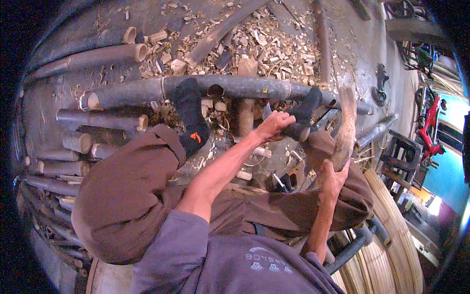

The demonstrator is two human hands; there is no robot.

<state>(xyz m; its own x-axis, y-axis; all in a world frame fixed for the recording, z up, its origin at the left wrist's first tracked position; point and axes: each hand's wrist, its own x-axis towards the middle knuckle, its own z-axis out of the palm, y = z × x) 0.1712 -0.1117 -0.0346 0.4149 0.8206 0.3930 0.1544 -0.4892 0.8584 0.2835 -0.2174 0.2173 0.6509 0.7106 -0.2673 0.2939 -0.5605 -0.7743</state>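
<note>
One wooden club [346,125], one bladed tool [297,132], two black socks [189,110], one red frame [431,126]

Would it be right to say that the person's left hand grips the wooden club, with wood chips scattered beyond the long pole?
Not quite: the head view shows the right hand gripping the wooden club; wood chips are indeed scattered beyond the long pole.

Left hand [275,126] is wrapped round a dark-handled tool [296,131], its pale blade [267,111] near the near edge of a dark bamboo pole [259,87]. Right hand [334,179] grips a thick wooden club [346,122] by its lower end. Feet in dark socks [188,115] rest at the pole; a hole [215,90] shows between them. Wood chips [289,54] litter the floor [171,19] beyond the pole's far edge; cut bamboo lengths [98,118] lie toward the floor's left edge.
</note>
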